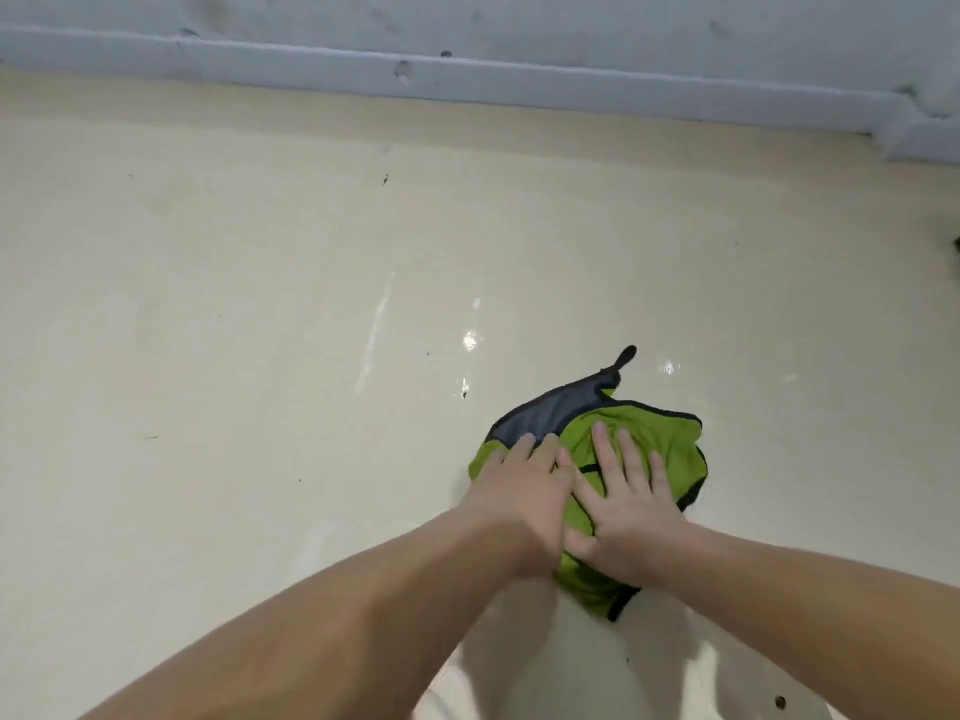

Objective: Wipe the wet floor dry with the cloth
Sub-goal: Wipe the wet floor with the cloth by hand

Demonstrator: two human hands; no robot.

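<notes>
A crumpled green cloth (670,454) with black edging and a grey-black flap lies on the glossy cream floor (234,314). My left hand (514,491) presses flat on its left part, fingers straight. Beside it, my right hand (628,496) presses flat on the cloth's middle with fingers spread. The two hands touch at the thumbs. Shiny wet streaks and droplets (470,340) glint on the floor just beyond and left of the cloth.
A grey-blue skirting and wall (467,80) run along the far edge of the floor, with a corner step at the far right (914,137). A dark object (955,252) shows at the right frame edge. Small dark specks dot the floor.
</notes>
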